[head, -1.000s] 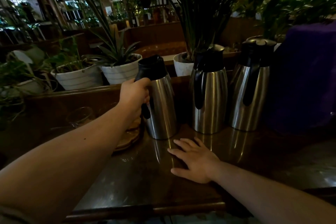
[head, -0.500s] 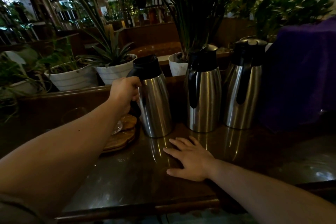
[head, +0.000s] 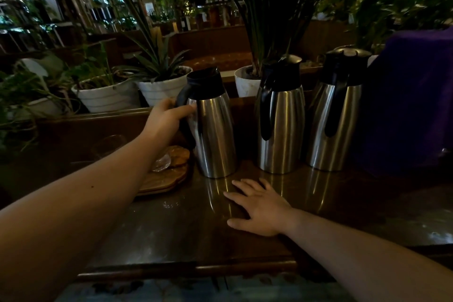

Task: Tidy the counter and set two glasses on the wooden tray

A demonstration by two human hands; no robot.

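Gripping the leftmost flask's handle (head: 184, 115) in your left hand (head: 166, 120) steadies it beside the wooden tray (head: 169, 181), while your right hand (head: 259, 206) lies flat and empty on the desk (head: 186, 233) for balance.

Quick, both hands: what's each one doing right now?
Left hand: closed around the handle of the leftmost steel carafe.
Right hand: open, flat on the counter, holding nothing.

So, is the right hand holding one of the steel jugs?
No, the right hand lies flat and open on the counter; it is the left hand that grips the handle of the leftmost steel jug.
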